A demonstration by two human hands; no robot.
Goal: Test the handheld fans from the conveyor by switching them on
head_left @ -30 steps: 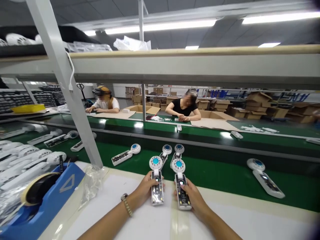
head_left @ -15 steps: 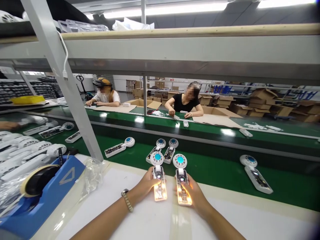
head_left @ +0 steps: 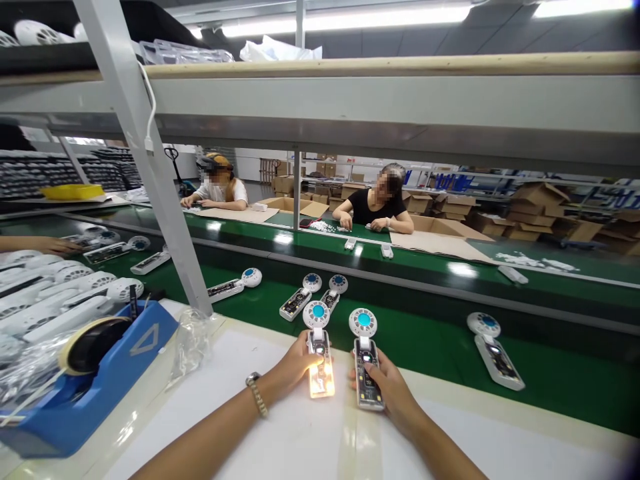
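My left hand is closed around a small handheld fan, its thumb pressed on the front of the body. This fan's lower body glows orange-yellow. My right hand grips a second handheld fan, with the thumb on its circuit board; the lights at its bottom are off. Both fans stand with their round white heads up, a blue disc in each centre. Just beyond my hands, two more open-bodied fans lie on the green conveyor belt.
A blue tape dispenser and clear plastic bag sit at left, beside stacked white fans. Another fan lies right on the belt. A grey post and shelf frame the view. Two people work across the belt.
The lights in my right hand's fan have gone out; the left one still glows. Fans on the belt have shifted left relative to my hands. Another white piece now lies near the person opposite.
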